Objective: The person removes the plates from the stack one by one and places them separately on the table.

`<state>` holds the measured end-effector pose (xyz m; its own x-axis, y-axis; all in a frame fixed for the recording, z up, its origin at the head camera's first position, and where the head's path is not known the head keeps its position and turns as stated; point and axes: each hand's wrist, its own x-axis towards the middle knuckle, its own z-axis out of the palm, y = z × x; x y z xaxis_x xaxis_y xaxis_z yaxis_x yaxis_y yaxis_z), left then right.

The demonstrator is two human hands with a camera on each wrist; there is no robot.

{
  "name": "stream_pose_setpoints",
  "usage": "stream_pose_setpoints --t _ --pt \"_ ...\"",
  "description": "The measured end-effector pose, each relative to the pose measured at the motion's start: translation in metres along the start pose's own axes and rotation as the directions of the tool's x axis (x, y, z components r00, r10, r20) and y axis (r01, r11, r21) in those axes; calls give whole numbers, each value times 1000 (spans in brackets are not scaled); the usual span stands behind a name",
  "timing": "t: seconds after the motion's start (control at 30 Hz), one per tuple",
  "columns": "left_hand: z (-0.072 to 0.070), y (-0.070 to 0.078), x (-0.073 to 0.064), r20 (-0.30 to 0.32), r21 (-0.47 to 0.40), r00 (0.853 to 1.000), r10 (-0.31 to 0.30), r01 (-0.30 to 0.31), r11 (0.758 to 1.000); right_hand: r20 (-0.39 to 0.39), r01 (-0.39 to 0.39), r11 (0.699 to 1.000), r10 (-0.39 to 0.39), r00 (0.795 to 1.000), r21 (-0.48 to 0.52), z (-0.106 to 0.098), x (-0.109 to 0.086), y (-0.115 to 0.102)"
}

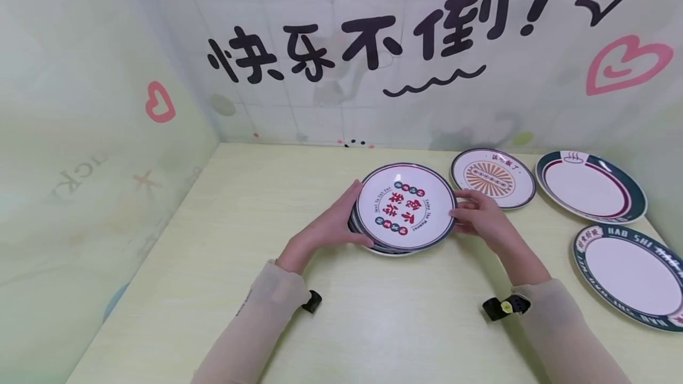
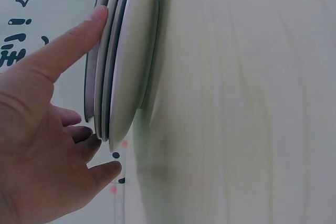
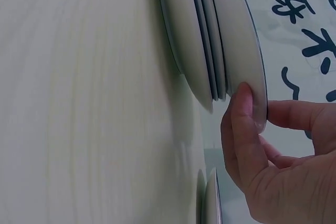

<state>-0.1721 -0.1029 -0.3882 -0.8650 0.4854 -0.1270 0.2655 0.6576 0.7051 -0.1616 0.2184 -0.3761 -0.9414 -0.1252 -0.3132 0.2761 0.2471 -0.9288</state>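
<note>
A stack of several round plates (image 2: 134,61) stands near the middle of the table. Its top plate (image 1: 402,209) is white with a dark rim, red characters and small coloured dots. My left hand (image 1: 336,221) curves round the stack's left side. In the left wrist view its thumb lies across the plates' edges, and the other fingers pass partly out of sight behind them. On the opposite side my right hand (image 1: 482,218) pinches the top plate's rim. The right wrist view shows that plate (image 3: 244,51) raised there, with a gap above the plates below (image 3: 191,40).
A small plate with an orange sunburst (image 1: 491,178) lies behind my right hand. Farther right are a green-and-red-rimmed oval plate (image 1: 587,187) and a green-rimmed plate with lettering (image 1: 629,274). A printed wall cloth (image 1: 331,105) borders the pale wooden table (image 1: 213,253).
</note>
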Motion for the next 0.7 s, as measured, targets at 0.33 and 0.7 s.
stream_pose_setpoints --t 0.33,0.7 --pt "5 -5 2 3 12 1000 -23 23 1000 -20 26 1000 -26 999 12 -36 -13 9" --pt "4 -4 4 13 11 999 -40 40 999 -46 6 1000 -7 999 -23 -85 -37 29"
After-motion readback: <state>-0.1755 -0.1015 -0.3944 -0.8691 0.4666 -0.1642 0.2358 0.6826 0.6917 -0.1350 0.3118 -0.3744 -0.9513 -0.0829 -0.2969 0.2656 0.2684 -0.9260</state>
